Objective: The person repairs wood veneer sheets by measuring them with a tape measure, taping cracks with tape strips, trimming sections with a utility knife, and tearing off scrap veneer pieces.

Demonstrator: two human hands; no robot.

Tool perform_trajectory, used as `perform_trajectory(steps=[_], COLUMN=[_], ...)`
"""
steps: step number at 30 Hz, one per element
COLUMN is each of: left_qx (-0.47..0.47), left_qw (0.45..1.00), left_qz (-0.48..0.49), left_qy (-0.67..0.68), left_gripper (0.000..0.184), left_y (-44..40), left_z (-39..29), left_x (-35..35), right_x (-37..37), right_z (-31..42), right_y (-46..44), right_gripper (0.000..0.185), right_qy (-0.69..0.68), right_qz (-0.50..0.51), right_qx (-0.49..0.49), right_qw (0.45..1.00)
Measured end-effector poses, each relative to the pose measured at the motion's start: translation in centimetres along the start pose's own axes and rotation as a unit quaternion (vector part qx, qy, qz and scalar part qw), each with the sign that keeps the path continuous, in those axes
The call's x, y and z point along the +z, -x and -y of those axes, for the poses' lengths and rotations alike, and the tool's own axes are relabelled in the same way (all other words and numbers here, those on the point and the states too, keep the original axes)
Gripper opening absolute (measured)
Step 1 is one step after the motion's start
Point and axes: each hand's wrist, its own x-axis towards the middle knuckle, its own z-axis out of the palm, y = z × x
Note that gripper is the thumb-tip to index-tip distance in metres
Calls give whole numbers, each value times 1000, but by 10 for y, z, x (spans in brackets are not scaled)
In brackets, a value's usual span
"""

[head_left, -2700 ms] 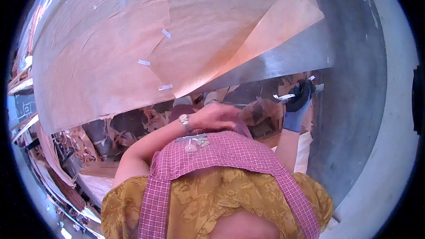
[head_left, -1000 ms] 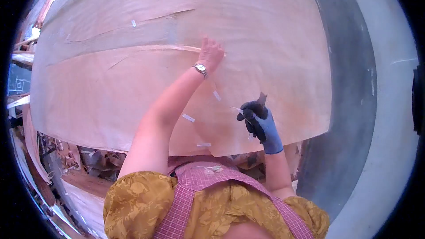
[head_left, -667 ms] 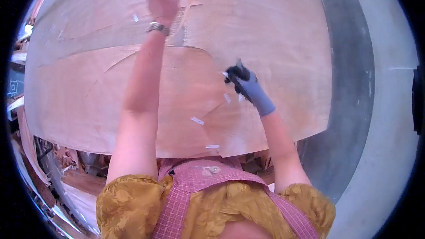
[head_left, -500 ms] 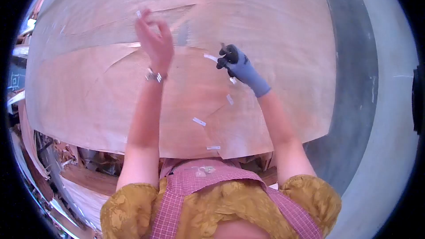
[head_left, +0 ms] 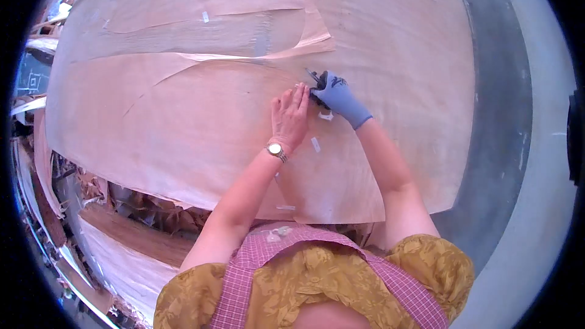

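Observation:
A large, thin sheet of wood veneer [head_left: 201, 109] lies spread out in front of me. My left hand [head_left: 290, 119], bare and with a watch at the wrist, rests flat on it with the fingers stretched out. Its fingertips reach close to my right hand [head_left: 339, 97], which wears a grey-blue glove with black fingers. Those gloved fingers are closed around a slim, dark knife-like tool [head_left: 313, 75]; most of it is hidden in the grip. Just beyond both hands, a split crosses the veneer, and a loose raised flap [head_left: 317, 39] curls at its right end.
Short white tape pieces lie on the veneer, including one piece of tape [head_left: 315, 144] near my left hand. Torn veneer scraps [head_left: 152, 210] lie below the near left edge. A grey floor [head_left: 496, 146] runs along the right side.
My left hand has come down from the upper left to beside my right hand and now lies flat. The veneer flap at the split now shows raised and folded.

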Motion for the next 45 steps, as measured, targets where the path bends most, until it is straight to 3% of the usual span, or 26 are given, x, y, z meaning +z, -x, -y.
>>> perform_trajectory(steps=[2, 5, 8, 11, 15, 20, 22, 25, 28, 29, 30, 31, 32, 34, 36, 38, 43, 45], left_qx=[2, -6, -6, -2, 3, -1, -9, -11, 50, 59, 19, 19, -20, -181, -137, -85, -20, -17], left_qw=[1000, 1000, 999, 999, 998, 998, 999, 995, 983, 990, 998, 989, 995, 967, 955, 961, 959, 963], left_qz=[4, -1, 12, 29, 47, 24, -24, 96, -19, -38, 9, -143, -94, 52, -41, -22, 109, 115], left_qy=[-30, -28, -31, -37, -46, -58, -19, 34, 177, 122, 60, 43, 38, -173, -260, -261, -262, -244], left_gripper=[56, 60, 61, 60, 60, 57, 55, 59, 62, 64, 52, 33, 33, 54, 58, 57, 46, 39], left_y=[3, 4, 6, 5, 3, 6, 9, -1, -10, -7, -13, -15, -14, -14, -5, -15, -39, -36], left_z=[-3, -8, -7, -8, -8, -8, -4, 0, 51, 89, 132, 185, 251, 342, 446, 503, 550, 519], left_x=[1, 5, 5, 2, 9, 21, 24, 2, -23, -44, -61, -71, -88, -136, -138, -157, -245, -233], right_x=[-6, -14, -33, -35, 9, 2, -15, -2, -4, -2, 3, 12, 25, 60, 96, 127, 188, 198], right_z=[2, -17, -22, -27, -40, -19, 2, 15, 51, 72, 83, 96, 110, 129, 155, 198, 313, 290], right_y=[2, 3, 4, 23, 52, 105, 126, 133, 146, 151, 153, 157, 162, 166, 170, 172, 148, 150], right_gripper=[44, 44, 43, 32, 21, 21, 17, 15, 18, 15, 14, 14, 13, 12, 12, 13, 16, 18], right_qy=[130, 169, -19, -98, -290, -339, -360, -366, -208, -210, -201, -192, -181, -168, -165, -178, -165, -157], right_qz=[-15, -20, 123, 130, 19, -2, -5, -76, -102, -103, -98, -94, -91, -108, -90, -64, -33, -34], right_qx=[-14, -108, -3, -3, 39, 67, 46, -125, -216, -218, -205, -189, -170, -163, -114, -61, -42, -63], right_qw=[991, 980, 992, 987, 956, 938, 932, 919, 949, 947, 953, 959, 964, 966, 975, 980, 985, 985])
